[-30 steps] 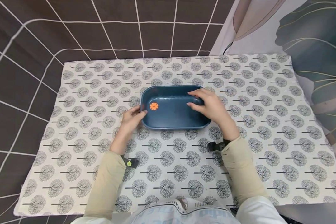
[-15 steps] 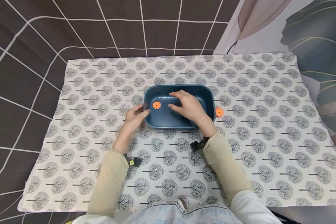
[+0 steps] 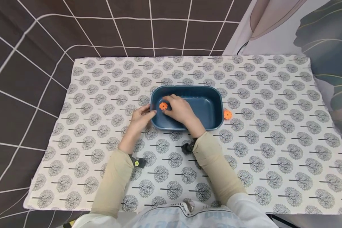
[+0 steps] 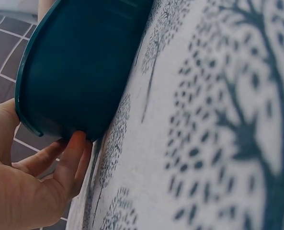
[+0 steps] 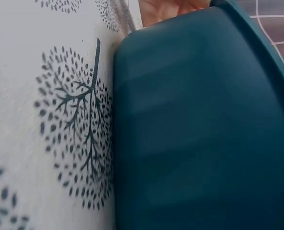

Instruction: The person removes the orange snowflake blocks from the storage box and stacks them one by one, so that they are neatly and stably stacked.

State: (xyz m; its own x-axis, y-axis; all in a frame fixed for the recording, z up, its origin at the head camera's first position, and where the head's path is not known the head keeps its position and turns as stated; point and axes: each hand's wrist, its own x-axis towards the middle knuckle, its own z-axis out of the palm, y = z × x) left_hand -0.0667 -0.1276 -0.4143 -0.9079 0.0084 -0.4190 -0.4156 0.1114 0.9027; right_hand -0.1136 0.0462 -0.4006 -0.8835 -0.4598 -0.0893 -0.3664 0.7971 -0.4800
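Observation:
A dark blue plastic bin [image 3: 205,107] rests on the cloth, longer side to side. My left hand [image 3: 140,118] grips its left end, thumb over the rim and fingers against the outer wall; the left wrist view shows the hand [image 4: 41,177] there too. Inside the bin, at its left end, lies an orange notched disc [image 3: 163,106]. My right hand [image 3: 180,109] reaches in over the front rim, its fingers and thumb spread on either side of that disc. In the right wrist view the bin's wall [image 5: 194,115] fills most of the picture, hiding the right hand.
A second orange notched disc [image 3: 228,114] lies on the cloth just outside the bin's right end. The table is covered with a white tree-print cloth [image 3: 273,139]. A dark curtain with white grid lines [image 3: 131,31] hangs behind, and a patterned curtain [image 3: 327,50] at the right.
My right hand has moved left inside the bin, from its right end to the disc at the left. The disc outside has come into sight. The left hand keeps its place on the bin.

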